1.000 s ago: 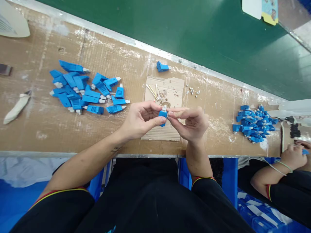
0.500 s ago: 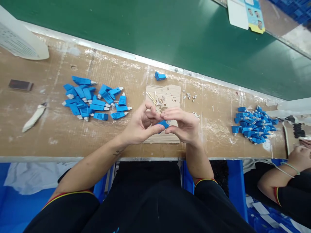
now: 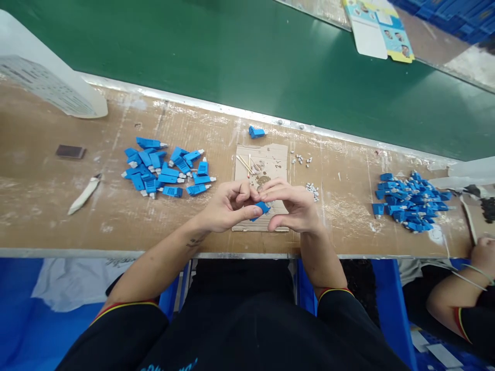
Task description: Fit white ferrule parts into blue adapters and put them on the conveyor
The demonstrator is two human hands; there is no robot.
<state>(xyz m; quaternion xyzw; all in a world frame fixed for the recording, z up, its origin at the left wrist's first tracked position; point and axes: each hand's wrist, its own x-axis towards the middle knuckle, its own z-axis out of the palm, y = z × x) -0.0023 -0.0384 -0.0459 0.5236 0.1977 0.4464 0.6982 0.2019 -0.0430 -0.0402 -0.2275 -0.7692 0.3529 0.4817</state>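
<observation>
Working at a scuffed brown worktop (image 3: 58, 206) edged by a green conveyor belt (image 3: 232, 56), we pinch one blue connector (image 3: 262, 208) between our left hand (image 3: 228, 206) and right hand (image 3: 292, 206), both grips closed on it above the cardboard pad (image 3: 266, 159), its long axis slanting far-right to near-left.

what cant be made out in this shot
- Head view: most of the blue part is covered by the fingers of the left hand and right hand.
- Small white bits: too small to identify.
- Co-worker's hand: cut off by the right edge.
</observation>
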